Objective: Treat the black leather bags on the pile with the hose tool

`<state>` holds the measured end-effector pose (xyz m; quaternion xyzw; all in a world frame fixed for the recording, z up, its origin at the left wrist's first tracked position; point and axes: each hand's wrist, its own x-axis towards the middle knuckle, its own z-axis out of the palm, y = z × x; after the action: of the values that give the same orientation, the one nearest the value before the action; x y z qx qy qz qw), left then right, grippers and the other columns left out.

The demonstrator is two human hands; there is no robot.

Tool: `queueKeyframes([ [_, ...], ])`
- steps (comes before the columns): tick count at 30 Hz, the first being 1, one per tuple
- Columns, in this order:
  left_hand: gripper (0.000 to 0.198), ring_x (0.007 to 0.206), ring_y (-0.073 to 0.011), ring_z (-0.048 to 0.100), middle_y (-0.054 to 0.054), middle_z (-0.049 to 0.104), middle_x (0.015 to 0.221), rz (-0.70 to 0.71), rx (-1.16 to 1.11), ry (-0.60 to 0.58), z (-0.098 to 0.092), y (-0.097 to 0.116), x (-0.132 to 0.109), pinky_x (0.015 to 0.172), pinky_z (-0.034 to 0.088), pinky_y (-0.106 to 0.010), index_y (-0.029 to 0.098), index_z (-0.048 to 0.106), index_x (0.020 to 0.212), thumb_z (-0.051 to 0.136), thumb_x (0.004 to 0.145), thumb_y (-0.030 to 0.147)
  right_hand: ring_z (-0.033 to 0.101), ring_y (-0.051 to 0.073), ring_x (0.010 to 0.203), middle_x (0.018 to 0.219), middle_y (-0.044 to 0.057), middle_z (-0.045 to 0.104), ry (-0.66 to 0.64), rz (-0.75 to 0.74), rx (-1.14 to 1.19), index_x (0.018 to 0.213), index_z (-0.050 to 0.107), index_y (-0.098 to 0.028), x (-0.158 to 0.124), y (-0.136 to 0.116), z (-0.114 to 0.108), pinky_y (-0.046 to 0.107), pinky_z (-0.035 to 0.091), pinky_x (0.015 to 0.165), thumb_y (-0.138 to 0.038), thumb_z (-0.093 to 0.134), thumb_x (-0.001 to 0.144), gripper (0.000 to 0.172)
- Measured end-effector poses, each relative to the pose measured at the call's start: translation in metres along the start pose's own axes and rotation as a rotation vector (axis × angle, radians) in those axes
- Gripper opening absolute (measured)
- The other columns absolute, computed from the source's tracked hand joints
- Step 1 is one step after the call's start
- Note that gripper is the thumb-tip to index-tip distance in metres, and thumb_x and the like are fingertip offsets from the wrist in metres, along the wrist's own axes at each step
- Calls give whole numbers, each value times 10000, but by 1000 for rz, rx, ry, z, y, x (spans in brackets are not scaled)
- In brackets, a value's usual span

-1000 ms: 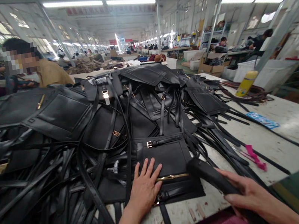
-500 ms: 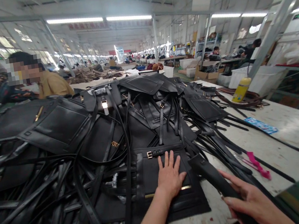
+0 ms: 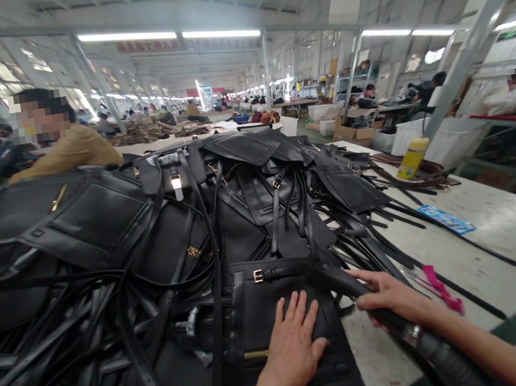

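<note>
My left hand (image 3: 294, 344) lies flat, fingers spread, on a black leather bag panel (image 3: 252, 314) near the table's front. The panel has a strap with a gold buckle (image 3: 258, 276) along its top and a gold zipper (image 3: 255, 354) lower down, partly covered by that hand. My right hand (image 3: 392, 294) is wrapped round a black hose nozzle (image 3: 343, 279) with a metal collar and a ribbed hose behind it. The nozzle's tip is over the panel's upper right corner, by the strap; whether it touches, I cannot tell.
A heap of black bag pieces (image 3: 96, 222) and straps covers the left and middle. To the right on the table (image 3: 498, 226) are a yellow bottle (image 3: 412, 159), coiled brown straps (image 3: 436, 176), a blue card (image 3: 445, 219) and a pink ribbon (image 3: 443, 291). A person (image 3: 69, 144) works at the left.
The nozzle in my right hand has swung up and left, from beside the panel to over its upper right corner. My left hand and the panel appear slightly lower in view.
</note>
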<state>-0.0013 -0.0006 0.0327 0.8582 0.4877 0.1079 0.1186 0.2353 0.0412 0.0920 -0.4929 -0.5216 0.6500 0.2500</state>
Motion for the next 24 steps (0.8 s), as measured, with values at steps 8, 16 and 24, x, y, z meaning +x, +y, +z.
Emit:
queueKeyframes([
  [8, 605, 1310, -207, 70, -27, 170, 1429, -6, -70, 1, -4, 1, -6, 1069, 114, -473, 292, 151, 1324, 263, 794, 560, 576, 135, 474, 734, -13, 578, -19, -71, 24, 1271, 277, -210, 14, 10, 2, 224, 462, 388, -301, 604, 695, 668],
  [16, 606, 1310, -226, 55, -37, 184, 1426, -22, -161, -35, -10, 12, -10, 1069, 93, -480, 267, 176, 1324, 248, 798, 557, 532, 118, 429, 612, -55, 548, 75, -135, -59, 1285, 260, -210, 19, -6, 33, 199, 430, 356, -261, 601, 712, 668],
  [24, 653, 1305, -239, 93, -59, 249, 1405, -9, -285, -14, -4, 12, -14, 1074, 53, -480, 241, 250, 1305, 281, 764, 604, 541, 108, 407, 596, -29, 598, -363, -51, -190, 1212, 424, -167, 82, -81, 112, 178, 428, 374, -186, 627, 628, 618],
])
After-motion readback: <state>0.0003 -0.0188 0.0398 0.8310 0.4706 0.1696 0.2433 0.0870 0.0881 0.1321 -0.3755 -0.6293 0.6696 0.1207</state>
